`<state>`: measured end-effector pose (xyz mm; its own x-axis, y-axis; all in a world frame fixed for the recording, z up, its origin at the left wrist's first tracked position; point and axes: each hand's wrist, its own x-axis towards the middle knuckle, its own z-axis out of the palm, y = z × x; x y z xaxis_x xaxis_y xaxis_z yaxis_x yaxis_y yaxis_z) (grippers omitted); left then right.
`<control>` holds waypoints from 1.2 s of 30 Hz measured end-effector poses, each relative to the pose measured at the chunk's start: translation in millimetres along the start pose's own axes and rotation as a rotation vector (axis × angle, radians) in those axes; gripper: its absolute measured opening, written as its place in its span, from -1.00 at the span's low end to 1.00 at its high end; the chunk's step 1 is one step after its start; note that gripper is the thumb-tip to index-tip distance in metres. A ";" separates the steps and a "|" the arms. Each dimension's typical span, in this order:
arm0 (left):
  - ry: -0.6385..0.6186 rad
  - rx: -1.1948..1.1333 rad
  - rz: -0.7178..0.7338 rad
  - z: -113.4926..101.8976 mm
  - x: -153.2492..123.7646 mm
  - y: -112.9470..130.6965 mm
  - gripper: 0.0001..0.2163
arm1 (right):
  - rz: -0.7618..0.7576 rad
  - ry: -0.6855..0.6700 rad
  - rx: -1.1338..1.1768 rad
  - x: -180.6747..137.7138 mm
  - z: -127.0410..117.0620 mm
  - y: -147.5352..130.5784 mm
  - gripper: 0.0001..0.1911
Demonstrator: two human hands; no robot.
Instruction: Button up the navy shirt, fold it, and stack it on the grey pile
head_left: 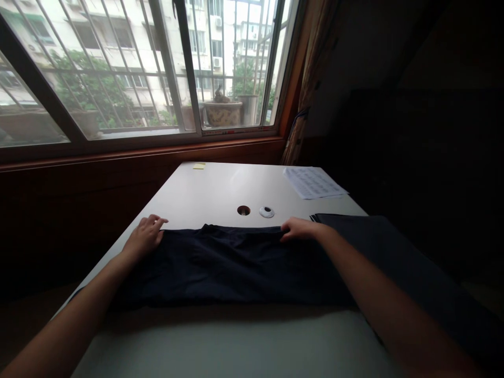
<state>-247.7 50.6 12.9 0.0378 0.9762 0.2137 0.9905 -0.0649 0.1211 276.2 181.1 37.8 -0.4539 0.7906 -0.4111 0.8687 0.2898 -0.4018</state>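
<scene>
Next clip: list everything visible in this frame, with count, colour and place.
dark navy cloth garment: one, navy, spread flat across the near middle of the table
white rectangular table: one, white, below the window
round cable hole: one, dark, in the tabletop beyond the garment
white round plastic cap: one, white, just right of the hole
yellow sticky note: one, yellow, far table edge
printed paper sheets: count unclear, white, far right corner
dark flat stack: one, dark, right side of the table, material unclear
barred window: one, brown frame, behind the table
patterned plant pot: one, pale, outside the window
left hand: on the garment's far left corner, grip unclear
right hand: fingers closed on the garment's far right edge
</scene>
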 end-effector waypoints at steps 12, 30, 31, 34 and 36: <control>-0.230 -0.395 0.285 32.7 73.0 104.3 -0.68 | 0.058 0.258 0.224 -41.9 -12.4 65.2 -0.61; 0.101 -0.167 0.289 50.3 65.4 135.4 -0.71 | 0.303 0.589 -0.273 -45.5 34.2 36.5 -0.61; 0.121 -0.155 0.333 44.6 63.5 140.9 -0.69 | 0.284 0.634 -0.309 -48.6 38.8 27.5 -0.59; 0.123 -0.114 0.576 33.5 53.3 165.2 -0.65 | 0.099 0.702 -0.380 -51.9 62.0 -3.3 -0.59; 0.067 -0.088 0.704 36.4 43.1 181.2 -0.63 | -0.045 0.638 -0.355 -50.0 82.5 -20.2 -0.55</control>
<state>-61.8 88.5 8.8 0.6534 0.6819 0.3288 0.7197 -0.6943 0.0098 265.0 91.3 -1.0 -0.3803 0.9030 0.2001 0.9133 0.4008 -0.0728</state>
